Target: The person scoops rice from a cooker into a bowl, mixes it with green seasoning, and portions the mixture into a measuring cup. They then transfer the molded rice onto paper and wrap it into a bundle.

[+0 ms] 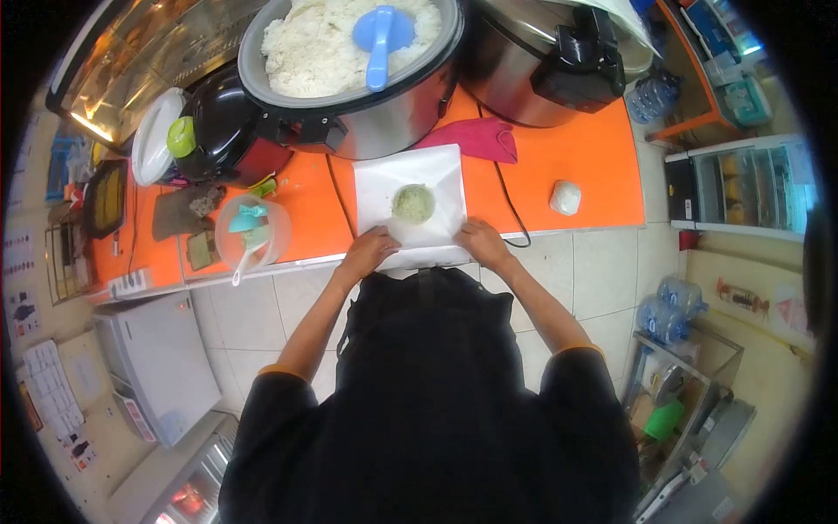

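A sheet of white paper (375, 188) lies on the orange counter (602, 166) in front of me. Near its middle sits a round, pale green mound (413, 203) with a grainy look, like rice. At the paper's near left corner, my left hand (374, 247) is closed on the edge. My right hand (480, 241) pinches the near right corner, fingers curled. Just beyond the paper stands a big open rice cooker (384, 131) full of white rice (319, 48). A blue rice paddle (379, 57) rests on the rice.
Left of the paper is a clear tub (278, 229) holding a teal scoop and a white-handled utensil. A small white wrapped bundle (566, 197) lies to the right. Behind are a pink cloth (476, 141), another large cooker (515, 74) and a smaller black cooker (231, 122). Dark cords cross the counter.
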A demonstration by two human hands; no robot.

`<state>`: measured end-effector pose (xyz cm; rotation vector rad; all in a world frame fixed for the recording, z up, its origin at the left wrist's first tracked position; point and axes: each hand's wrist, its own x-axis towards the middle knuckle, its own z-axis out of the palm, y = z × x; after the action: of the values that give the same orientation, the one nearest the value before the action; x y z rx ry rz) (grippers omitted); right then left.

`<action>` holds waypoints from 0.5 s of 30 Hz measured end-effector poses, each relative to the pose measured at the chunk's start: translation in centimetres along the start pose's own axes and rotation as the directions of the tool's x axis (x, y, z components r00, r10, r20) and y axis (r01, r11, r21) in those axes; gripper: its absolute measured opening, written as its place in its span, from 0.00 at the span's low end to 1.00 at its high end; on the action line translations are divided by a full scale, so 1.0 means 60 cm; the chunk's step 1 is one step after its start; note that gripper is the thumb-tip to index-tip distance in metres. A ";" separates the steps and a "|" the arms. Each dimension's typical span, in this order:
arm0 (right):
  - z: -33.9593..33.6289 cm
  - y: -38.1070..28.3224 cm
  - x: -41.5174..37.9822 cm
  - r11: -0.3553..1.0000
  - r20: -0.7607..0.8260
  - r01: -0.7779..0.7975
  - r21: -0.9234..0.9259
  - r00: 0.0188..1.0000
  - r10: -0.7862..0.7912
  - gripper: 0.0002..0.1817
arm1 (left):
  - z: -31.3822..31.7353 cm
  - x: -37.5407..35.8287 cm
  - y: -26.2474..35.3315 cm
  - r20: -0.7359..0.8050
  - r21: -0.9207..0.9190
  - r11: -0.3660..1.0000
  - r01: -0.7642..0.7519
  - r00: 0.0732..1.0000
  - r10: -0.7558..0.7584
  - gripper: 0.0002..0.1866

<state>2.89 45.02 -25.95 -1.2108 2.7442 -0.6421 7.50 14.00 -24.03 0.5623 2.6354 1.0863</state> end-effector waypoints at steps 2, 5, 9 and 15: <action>-0.019 -0.004 -0.026 1.000 0.008 0.003 0.024 1.000 -0.003 0.06 | -0.020 -0.024 0.012 0.018 -0.065 0.997 0.039 0.999 -0.038 0.09; -0.025 -0.013 -0.022 0.964 -0.109 -0.095 0.249 0.986 0.126 0.05 | -0.015 -0.043 0.007 -0.088 -0.337 0.928 0.159 0.976 -0.199 0.09; -0.017 0.012 0.011 0.617 0.143 -0.466 0.634 0.855 0.499 0.09 | 0.022 -0.024 -0.022 -0.250 -0.550 0.779 0.303 0.830 -0.499 0.10; -0.028 -0.013 0.041 0.676 0.217 -0.393 0.623 0.918 0.333 0.22 | -0.007 0.018 -0.001 -0.252 -0.548 0.778 0.309 0.826 -0.505 0.10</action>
<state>1.34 43.34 -23.87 -0.4875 2.2338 -1.3059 6.37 14.13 -23.85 -0.3743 2.4292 1.7516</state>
